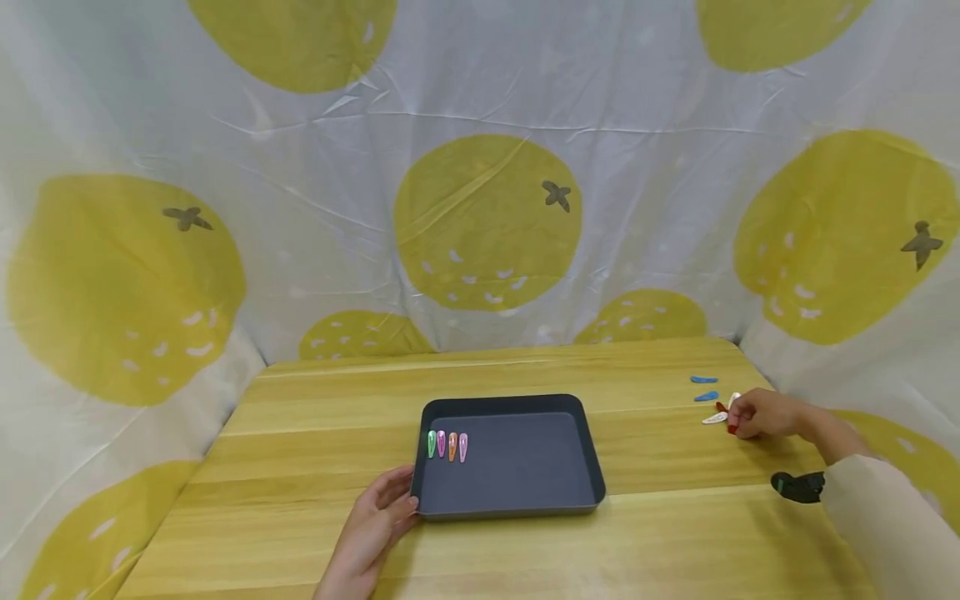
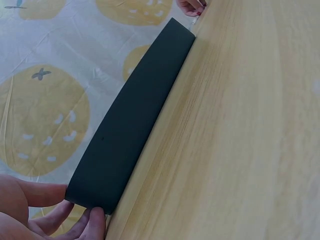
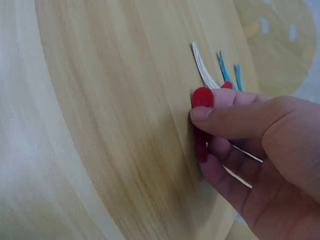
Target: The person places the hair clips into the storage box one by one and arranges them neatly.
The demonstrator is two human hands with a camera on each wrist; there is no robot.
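A dark rectangular tray [image 1: 510, 512] lies on the table with a green, a magenta, an orange and a pink hair clip [image 1: 462, 447] in a row at its left side. My left hand [image 1: 372, 527] holds the tray's near left corner, thumb on one side and fingertips at its edge, as the left wrist view shows at the tray [image 2: 127, 120]. At the right, my right hand [image 1: 768, 414] pinches a red hair clip [image 3: 202, 97] between thumb and fingers. White clips [image 1: 715, 417] and another red one lie beside that hand, partly hidden by it.
Two blue clips [image 1: 706, 397] lie just behind the white ones. A dark object [image 1: 797, 487] shows by the right sleeve [image 1: 888, 525]. A curtain with yellow fruit print [image 1: 487, 225] hangs behind the wooden table [image 1: 300, 433].
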